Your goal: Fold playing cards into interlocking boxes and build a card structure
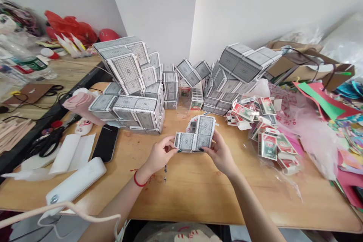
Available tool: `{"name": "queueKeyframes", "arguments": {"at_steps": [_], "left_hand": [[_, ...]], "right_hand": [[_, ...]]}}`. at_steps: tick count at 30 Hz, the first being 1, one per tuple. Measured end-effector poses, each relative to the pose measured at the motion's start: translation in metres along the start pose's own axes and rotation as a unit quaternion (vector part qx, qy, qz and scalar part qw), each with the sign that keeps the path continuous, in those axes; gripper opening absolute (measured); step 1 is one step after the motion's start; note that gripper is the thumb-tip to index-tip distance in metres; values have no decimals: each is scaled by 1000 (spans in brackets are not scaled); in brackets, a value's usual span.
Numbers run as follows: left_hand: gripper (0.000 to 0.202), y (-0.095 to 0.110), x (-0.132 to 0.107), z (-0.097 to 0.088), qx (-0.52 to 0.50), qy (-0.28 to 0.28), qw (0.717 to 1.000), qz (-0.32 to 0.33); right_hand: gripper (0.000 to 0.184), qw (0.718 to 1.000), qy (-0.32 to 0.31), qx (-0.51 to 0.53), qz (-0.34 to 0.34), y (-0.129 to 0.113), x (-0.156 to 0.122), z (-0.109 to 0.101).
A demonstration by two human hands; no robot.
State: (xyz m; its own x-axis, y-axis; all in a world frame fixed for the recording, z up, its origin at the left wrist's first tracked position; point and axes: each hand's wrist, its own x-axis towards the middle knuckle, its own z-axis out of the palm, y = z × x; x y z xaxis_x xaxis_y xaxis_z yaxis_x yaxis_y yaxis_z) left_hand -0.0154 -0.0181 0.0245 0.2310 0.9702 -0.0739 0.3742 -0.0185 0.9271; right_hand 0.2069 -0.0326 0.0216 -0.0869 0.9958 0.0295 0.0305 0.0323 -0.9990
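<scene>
Both my hands hold a small grey-patterned card box [195,136] just above the wooden table [198,189], near its middle. My left hand [160,155], with a red string at the wrist, pinches the box's left end. My right hand [219,153] grips its right side, fingers curled behind it. One flap of the box stands up. Stacks of finished grey boxes [133,90] rise behind to the left, and more grey boxes [241,66] to the right.
Flat red-green-white box blanks [261,124] lie in a heap at right, beside pink wrap and coloured paper [326,102]. At left lie a black phone [106,143], scissors [49,141], white paper and a white oblong case [75,183]. A second table stands at far left.
</scene>
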Motion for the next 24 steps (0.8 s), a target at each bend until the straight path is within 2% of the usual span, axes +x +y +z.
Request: {"name": "queueKeyframes", "arguments": {"at_steps": [7,15,24], "left_hand": [[34,-2,-1,1,-8,3,1000,-11],[14,-5,-3,3,-3,-24,1000,-6],[18,-6,-4,3,-20,-49,999,10]], "right_hand": [[49,995,-7,-93,18,-7,-1,-4],[31,985,2,-174,10,-8,-3,-8],[20,975,-17,-220,15,-13,-2,-6]]}}
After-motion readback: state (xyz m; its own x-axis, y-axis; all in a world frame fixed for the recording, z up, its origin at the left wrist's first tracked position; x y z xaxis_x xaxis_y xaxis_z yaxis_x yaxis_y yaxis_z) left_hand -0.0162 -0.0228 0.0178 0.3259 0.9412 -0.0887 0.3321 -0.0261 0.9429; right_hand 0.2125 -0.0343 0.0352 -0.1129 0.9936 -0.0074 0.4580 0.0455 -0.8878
